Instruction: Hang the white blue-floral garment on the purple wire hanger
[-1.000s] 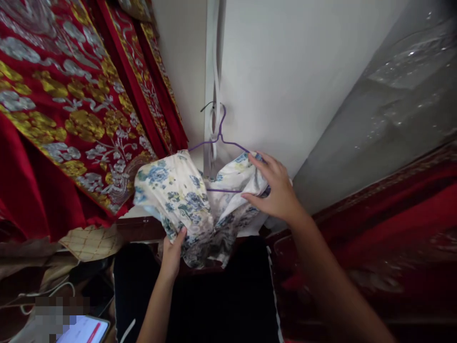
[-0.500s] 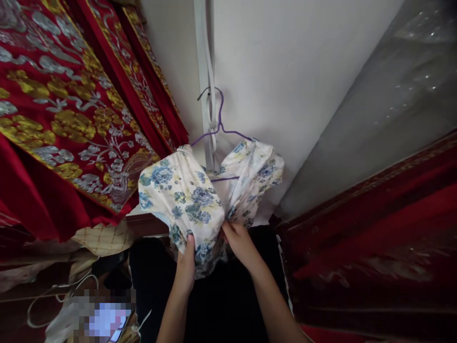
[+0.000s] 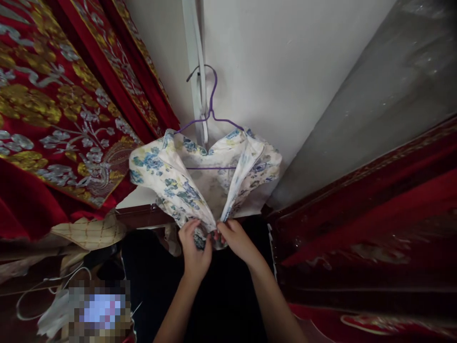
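A white short-sleeved shirt with blue flowers (image 3: 182, 190) hangs on a purple wire hanger (image 3: 211, 112). Its front lies open in a V, so the hanger's lower bar and the inner back show. Low on the front, my left hand (image 3: 195, 247) is closed on the left edge of the shirt. My right hand (image 3: 237, 240) pinches the right front edge close beside it, near the bottom of the V. The fingertips of both hands are partly hidden by cloth.
A red cloth with gold and silver embroidery (image 3: 71, 109) hangs on the left. Behind the hanger runs a white strap (image 3: 201, 57) along the pale wall (image 3: 278, 52). A checked cap-like item (image 3: 93, 231), a white cable (image 3: 32, 295) and a blurred-out lit screen (image 3: 102, 309) lie lower left.
My left hand has moved right and inward along the shirt's edge, towards my right hand. The neckline has spread into a wider V, and the left front panel is drawn straighter.
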Tool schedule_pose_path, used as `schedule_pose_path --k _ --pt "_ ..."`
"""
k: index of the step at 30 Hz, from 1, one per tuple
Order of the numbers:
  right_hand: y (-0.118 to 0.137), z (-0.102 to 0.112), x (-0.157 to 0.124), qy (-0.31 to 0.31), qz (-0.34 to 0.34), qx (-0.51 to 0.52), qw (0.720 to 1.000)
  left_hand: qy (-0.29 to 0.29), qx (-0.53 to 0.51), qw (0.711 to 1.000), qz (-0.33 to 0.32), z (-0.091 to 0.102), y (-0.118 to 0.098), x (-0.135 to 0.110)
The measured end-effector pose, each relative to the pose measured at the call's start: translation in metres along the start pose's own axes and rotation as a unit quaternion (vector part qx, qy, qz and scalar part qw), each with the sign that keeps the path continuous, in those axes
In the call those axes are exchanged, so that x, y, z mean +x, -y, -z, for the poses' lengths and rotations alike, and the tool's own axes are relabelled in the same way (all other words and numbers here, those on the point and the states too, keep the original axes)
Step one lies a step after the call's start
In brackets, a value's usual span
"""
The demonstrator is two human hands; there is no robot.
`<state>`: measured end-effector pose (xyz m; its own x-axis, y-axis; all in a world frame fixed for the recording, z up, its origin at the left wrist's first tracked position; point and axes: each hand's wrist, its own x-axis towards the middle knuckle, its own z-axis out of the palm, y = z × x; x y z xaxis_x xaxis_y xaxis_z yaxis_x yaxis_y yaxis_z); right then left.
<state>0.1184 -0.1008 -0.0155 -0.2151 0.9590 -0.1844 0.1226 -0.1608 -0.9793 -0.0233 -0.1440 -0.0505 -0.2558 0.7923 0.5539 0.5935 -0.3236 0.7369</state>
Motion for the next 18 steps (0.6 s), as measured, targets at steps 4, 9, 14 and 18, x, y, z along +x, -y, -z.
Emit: schedule_pose_path --k 4,9,14,18 --pt "0.002 0.003 -0.004 0.029 -0.006 0.040 0.999 0.112 -0.087 0.990 0.019 -0.021 0.001 -0.002" --pt "0.007 0.006 -0.010 0.012 -0.004 0.093 0.996 0.145 -0.129 0.979 0.070 -0.025 -0.004 0.011" --pt "0.022 0.007 -0.013 0.046 -0.006 0.089 0.995 0.125 -0.157 0.975 0.094 -0.027 -0.001 0.001" --pt "0.070 0.018 0.003 0.011 0.034 0.113 0.993 0.100 -0.172 0.977 0.083 -0.034 -0.003 -0.015"
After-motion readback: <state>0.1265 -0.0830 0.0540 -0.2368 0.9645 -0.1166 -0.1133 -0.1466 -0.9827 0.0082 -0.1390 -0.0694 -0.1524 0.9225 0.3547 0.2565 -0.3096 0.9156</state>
